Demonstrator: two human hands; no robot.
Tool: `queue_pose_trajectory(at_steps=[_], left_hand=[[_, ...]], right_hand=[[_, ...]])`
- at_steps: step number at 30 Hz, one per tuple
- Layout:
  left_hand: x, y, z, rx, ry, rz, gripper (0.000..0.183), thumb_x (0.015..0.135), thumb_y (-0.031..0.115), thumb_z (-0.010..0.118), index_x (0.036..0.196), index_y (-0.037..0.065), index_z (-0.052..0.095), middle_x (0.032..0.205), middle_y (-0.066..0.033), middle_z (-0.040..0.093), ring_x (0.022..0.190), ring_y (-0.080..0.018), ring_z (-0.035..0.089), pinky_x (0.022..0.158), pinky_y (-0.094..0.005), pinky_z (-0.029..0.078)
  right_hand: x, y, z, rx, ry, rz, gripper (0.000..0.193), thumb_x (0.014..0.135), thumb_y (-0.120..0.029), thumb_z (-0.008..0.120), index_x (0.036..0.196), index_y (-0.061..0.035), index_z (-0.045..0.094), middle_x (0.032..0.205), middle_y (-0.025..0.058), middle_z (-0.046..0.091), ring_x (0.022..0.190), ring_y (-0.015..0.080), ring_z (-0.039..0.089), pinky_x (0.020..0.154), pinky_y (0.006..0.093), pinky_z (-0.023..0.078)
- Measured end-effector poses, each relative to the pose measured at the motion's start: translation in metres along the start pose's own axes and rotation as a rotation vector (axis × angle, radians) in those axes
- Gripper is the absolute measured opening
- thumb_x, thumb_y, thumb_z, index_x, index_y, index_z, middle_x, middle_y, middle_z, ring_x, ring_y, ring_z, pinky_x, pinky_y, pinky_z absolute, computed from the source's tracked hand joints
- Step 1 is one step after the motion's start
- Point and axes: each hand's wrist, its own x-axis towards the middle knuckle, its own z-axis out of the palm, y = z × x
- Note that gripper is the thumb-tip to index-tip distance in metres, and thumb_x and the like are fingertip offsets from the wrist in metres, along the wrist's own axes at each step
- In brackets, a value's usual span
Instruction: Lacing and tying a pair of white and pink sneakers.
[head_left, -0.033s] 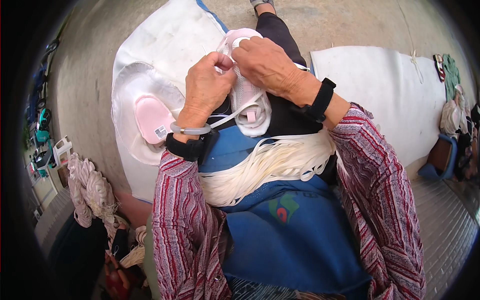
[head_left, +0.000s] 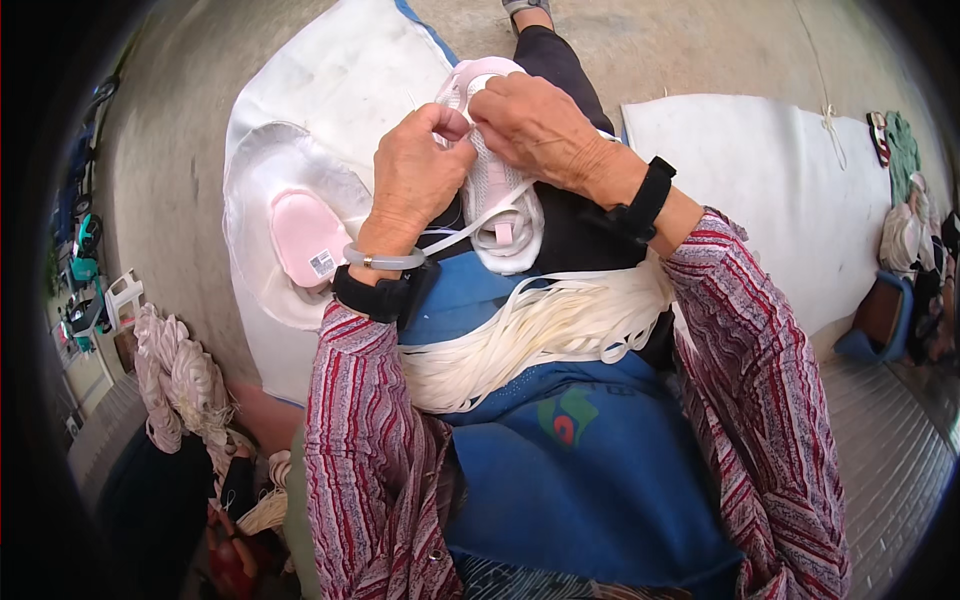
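Left hand (head_left: 425, 168) and right hand (head_left: 545, 130) shift slightly rightward. Both curl at the shoe (head_left: 490, 180), upper centre; closure and hold cannot be told. Loose lace (head_left: 488, 214) may snag if pulled.

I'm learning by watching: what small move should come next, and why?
Perhaps the right hand should gently draw the white lace through while the left hand steadies the shoe. Both hands are close together over the shoe, and a long stretch of lace runs across it toward the left wrist. What the fingers pinch is hidden.
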Motion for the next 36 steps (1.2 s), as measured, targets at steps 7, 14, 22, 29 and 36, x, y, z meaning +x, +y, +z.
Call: queue_pose_trajectory(at_steps=[7,14,22,29,36], left_hand=[[-0.006,-0.010,-0.001,0.002,0.054,0.128,0.023,0.083,0.015,0.060,0.101,0.001,0.063,0.092,-0.0163,0.067,0.085,-0.0289,0.065,0.079,-0.0356,0.050],[-0.024,0.011,-0.024,-0.295,0.053,-0.013,0.033,0.099,0.018,0.042,0.126,0.001,0.047,0.078,-0.0076,0.059,0.075,-0.0165,0.057,0.075,-0.0311,0.047],[-0.053,0.015,-0.037,-0.953,-0.035,-0.147,0.041,0.097,0.018,0.054,0.127,-0.008,0.043,0.086,-0.0057,0.062,0.068,-0.0082,0.056,0.062,-0.0233,0.051],[-0.067,0.017,-0.021,-1.000,-0.034,-0.259,0.031,0.096,0.018,0.059,0.116,-0.005,0.055,0.089,-0.0070,0.064,0.062,-0.0069,0.058,0.053,-0.0208,0.052],[-0.073,0.021,-0.016,-0.872,-0.108,-0.202,0.028,0.100,0.023,0.051,0.109,-0.003,0.058,0.083,-0.0044,0.061,0.058,-0.0062,0.057,0.049,-0.0197,0.049]], right_hand=[[0.006,-0.020,-0.006,-0.004,-0.020,0.055,0.013,0.079,-0.016,0.064,0.089,-0.0077,0.062,0.086,0.0076,0.060,0.088,0.0286,0.059,0.076,0.0406,0.046],[0.027,-0.037,-0.020,0.283,0.217,0.118,0.009,0.090,-0.013,0.059,0.094,-0.0052,0.059,0.083,0.0065,0.058,0.069,0.0190,0.057,0.061,0.0284,0.045],[0.010,-0.072,-0.057,1.188,-0.138,0.709,0.017,0.096,-0.018,0.057,0.097,-0.0008,0.056,0.082,0.0011,0.060,0.066,0.0050,0.056,0.060,0.0186,0.047],[-0.005,-0.075,-0.037,1.314,0.049,0.803,0.029,0.090,-0.011,0.061,0.112,0.0085,0.059,0.075,0.0048,0.064,0.067,0.0085,0.063,0.062,0.0198,0.054],[-0.003,-0.085,-0.044,1.148,0.022,0.743,0.022,0.090,-0.012,0.062,0.102,0.0065,0.065,0.074,0.0054,0.065,0.064,0.0072,0.061,0.060,0.0193,0.053]])
